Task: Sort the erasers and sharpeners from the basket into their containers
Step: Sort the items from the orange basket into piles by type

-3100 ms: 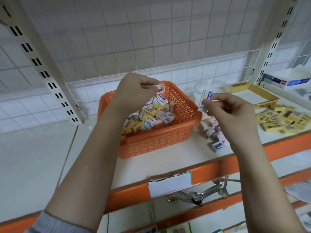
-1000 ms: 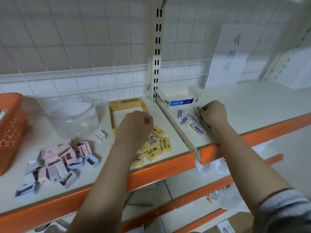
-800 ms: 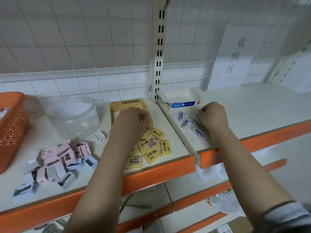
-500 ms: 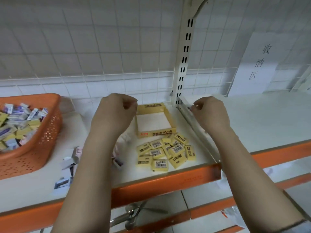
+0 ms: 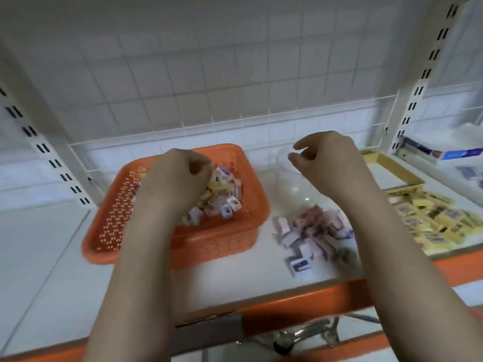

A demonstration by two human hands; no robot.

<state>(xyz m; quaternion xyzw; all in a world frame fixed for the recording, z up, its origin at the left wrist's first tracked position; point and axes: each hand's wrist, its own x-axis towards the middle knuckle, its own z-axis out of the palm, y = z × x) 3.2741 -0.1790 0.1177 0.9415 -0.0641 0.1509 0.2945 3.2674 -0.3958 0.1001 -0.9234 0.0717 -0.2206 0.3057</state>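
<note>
basket [image 5: 236, 239]: orange plastic, perforated walls, sitting on the white shelf [image 5: 230, 267], left of centre, with a jumble of small erasers and sharpeners [image 5: 222, 197] piled inside
left hand [image 5: 177, 176]: over the basket, fingers curled down into the pile; can't tell if they've got hold of anything, pretty blurry
right hand [image 5: 326, 163]: hovering above the clear jar [image 5: 290, 184], fingers loosely bent and apart, holding nothing
sharpeners [image 5: 311, 231]: pink and pale ones heaped loose on the shelf, just right of the basket, in front of the jar
yellow erasers [image 5: 428, 220]: scattered further right, in front of an open yellow box [image 5: 392, 171]
far right: a white and blue box [image 5: 449, 150] past the upright
</note>
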